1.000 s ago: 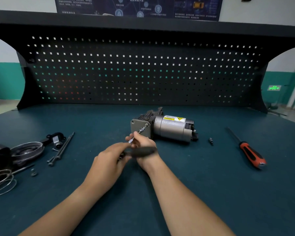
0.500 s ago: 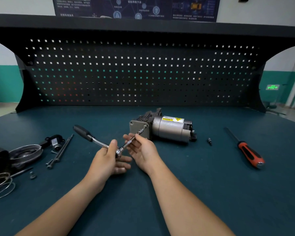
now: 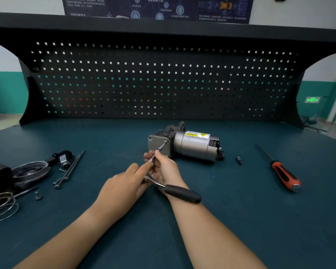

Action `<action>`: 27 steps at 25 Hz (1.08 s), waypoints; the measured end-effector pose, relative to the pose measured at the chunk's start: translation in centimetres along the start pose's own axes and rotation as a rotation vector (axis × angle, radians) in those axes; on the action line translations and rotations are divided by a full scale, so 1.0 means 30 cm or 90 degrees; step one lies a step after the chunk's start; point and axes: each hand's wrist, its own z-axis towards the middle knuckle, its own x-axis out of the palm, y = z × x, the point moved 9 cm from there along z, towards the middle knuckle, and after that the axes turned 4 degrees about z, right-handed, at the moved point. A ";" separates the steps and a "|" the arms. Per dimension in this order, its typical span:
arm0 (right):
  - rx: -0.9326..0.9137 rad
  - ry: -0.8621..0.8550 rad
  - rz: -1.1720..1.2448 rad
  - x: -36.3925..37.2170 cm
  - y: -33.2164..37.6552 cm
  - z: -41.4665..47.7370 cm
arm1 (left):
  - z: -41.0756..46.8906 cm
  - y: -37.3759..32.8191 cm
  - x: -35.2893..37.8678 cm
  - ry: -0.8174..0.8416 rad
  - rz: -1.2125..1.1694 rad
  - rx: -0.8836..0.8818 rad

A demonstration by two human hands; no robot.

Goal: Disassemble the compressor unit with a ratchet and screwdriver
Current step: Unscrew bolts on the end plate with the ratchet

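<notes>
A: Compressor unit (image 3: 192, 146) risks? Ratchet (image 3: 182, 194) handle hangs free by the right wrist. Left hand (image 3: 124, 183) lies over its head, fingers fairly straight, grip underneath hidden.
B: Right hand (image 3: 164, 169) only pinches the extension (image 3: 153, 158). Tilted socket (image 3: 162, 147) could slip off at the end plate (image 3: 154, 144) under load.
A: Agreed. Compressor unit lies loose mid-bench (image 3: 241, 220), on its side; torque may roll it.

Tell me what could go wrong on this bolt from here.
1. The compressor lies loose on the mat; neither hand seems to brace it, so torque may roll it.
2. The extension bar meets the end plate at a slant, so it may slip off.
3. The ratchet handle crosses above the right wrist, possibly cramping its swing.
</notes>
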 end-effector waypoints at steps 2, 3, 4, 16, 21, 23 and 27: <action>0.019 0.003 0.013 0.001 -0.004 0.002 | -0.002 0.042 0.036 0.043 -0.135 -0.093; 0.034 0.007 0.029 0.004 -0.008 0.002 | -0.005 0.052 0.053 0.037 -0.227 -0.127; 0.046 0.011 0.041 0.006 -0.010 0.001 | -0.005 0.061 0.066 0.021 -0.320 -0.160; 0.003 0.011 0.034 -0.001 0.003 0.005 | -0.006 0.073 0.072 0.070 -0.265 -0.183; -0.011 0.014 0.030 0.001 0.007 -0.002 | -0.001 0.006 0.020 0.039 -0.092 -0.091; 0.009 0.023 0.056 0.006 0.003 -0.003 | 0.002 0.033 0.029 0.011 -0.212 -0.140; 0.058 0.053 0.052 0.017 -0.009 -0.009 | -0.007 0.124 0.091 -0.026 -0.559 -0.345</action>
